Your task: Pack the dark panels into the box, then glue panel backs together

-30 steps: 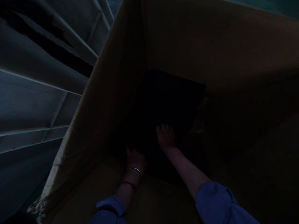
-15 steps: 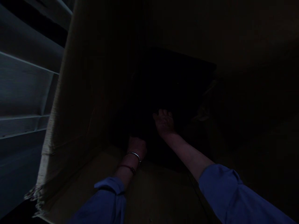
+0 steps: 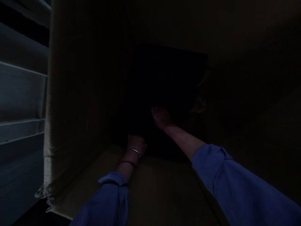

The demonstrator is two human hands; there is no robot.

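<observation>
Deep inside a large cardboard box (image 3: pixel 48 125), both hands are at a dark, black item (image 3: pixel 164 75) whose details are lost in shadow. My left hand (image 3: pixel 136 143), with a silver bangle and a red cord at the wrist, is at its near left part; the fingers are hidden in the dark. My right hand (image 3: pixel 161 117) rests against the middle of the black item, its fingers bent and only faintly visible. What either hand grips cannot be made out.
To the left outside the box is a pale ribbed surface (image 3: pixel 21 91). The box's frayed edge (image 3: pixel 47 194) hangs at the lower left. A small pale crumpled thing (image 3: pixel 199 105) lies right of the black item.
The view has shifted, so the box edge and black item appear slightly different in place. My right hand has moved slightly up and left in the picture, its fingers now less distinct.
</observation>
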